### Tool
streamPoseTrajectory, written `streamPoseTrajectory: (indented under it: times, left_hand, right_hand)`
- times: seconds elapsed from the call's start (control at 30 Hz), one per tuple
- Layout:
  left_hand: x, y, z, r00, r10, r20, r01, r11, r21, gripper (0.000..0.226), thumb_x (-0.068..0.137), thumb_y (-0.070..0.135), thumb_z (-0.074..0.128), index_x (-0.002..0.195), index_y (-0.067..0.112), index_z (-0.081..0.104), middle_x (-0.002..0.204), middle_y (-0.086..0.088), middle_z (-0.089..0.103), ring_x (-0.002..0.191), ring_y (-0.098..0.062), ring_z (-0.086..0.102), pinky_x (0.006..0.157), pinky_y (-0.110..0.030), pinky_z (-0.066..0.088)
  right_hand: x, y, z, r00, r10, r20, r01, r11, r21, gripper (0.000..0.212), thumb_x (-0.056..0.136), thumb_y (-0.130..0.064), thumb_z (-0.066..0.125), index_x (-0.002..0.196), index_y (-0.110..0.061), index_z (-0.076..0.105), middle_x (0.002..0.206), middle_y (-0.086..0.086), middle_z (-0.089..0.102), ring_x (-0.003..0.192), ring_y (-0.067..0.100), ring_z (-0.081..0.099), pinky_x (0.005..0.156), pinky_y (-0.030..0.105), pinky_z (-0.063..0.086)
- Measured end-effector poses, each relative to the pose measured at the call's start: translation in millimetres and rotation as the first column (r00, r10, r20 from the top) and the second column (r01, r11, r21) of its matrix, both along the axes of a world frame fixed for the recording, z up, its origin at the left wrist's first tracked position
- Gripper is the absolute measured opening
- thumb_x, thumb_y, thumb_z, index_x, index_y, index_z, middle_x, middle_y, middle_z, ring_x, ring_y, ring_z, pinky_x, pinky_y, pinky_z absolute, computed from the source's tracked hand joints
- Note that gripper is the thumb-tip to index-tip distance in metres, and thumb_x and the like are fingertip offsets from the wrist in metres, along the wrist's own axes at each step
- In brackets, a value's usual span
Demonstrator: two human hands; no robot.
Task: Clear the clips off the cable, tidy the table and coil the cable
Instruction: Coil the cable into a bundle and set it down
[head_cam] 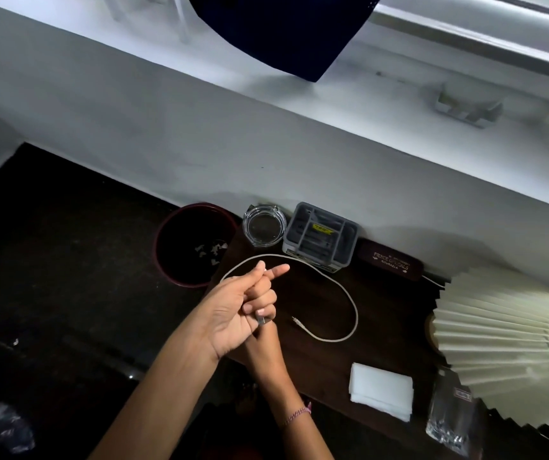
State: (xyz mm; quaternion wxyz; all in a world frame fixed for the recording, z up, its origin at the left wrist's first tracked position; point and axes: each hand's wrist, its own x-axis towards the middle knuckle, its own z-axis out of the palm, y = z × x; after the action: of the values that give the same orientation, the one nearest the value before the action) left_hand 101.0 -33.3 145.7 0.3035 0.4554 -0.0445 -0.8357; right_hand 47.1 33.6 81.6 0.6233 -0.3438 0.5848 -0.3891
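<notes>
Now, head view: both hands meet over left part of dark tabletop (299, 370). Left hand (230, 313) curled, grip pinched on white cable (349, 293) near its metal plug end; right hand (263, 300) tucked under it, forefinger out, grip closed on same cable — likely starting coil. Rest of cable loops flat toward ashtray (264, 227), free end near centre. White clips lie in bin (166, 257), off tabletop's left edge.
</notes>
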Motion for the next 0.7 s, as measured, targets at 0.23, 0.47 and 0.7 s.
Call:
streamPoseTrajectory:
  times: [0.23,0.47,0.7]
  left_hand:
    - [6,-14,1,0.997,0.076,-0.028,-0.079,0.993,-0.083,0.03,0.099,0.004,0.028,0.084,0.008,0.054,0.079,-0.013,0.075,0.076,-0.021,0.074,0.076,-0.034,0.058]
    - [8,-23,-13,0.985,0.138,0.106,-0.109,0.963,-0.245,0.034,0.093,-0.012,0.029,0.1,0.006,0.057,0.064,0.0,0.07,0.067,-0.01,0.071,0.078,-0.029,0.056]
    - [12,-23,-14,0.902,-0.001,0.431,0.21,0.875,-0.437,0.036,0.093,-0.011,0.028,0.099,0.012,0.055,0.073,-0.003,0.071,0.074,-0.009,0.071,0.077,-0.022,0.056]
  right_hand:
    - [-2,6,19,0.978,0.114,-0.175,-0.114,0.993,0.01,0.018,0.095,-0.015,0.047,0.092,-0.008,0.063,0.086,0.004,0.068,0.074,0.007,0.063,0.069,0.018,0.05]
    - [-11,2,36,0.904,0.154,-0.399,-0.211,0.972,-0.102,0.01,0.095,-0.024,0.046,0.094,-0.02,0.055,0.078,-0.003,0.06,0.068,0.006,0.051,0.062,0.017,0.037]
    - [-20,-7,36,0.797,0.009,-0.603,-0.171,0.962,-0.211,0.018,0.095,-0.03,0.047,0.099,-0.021,0.062,0.079,-0.011,0.045,0.067,0.002,0.046,0.06,0.01,0.037]
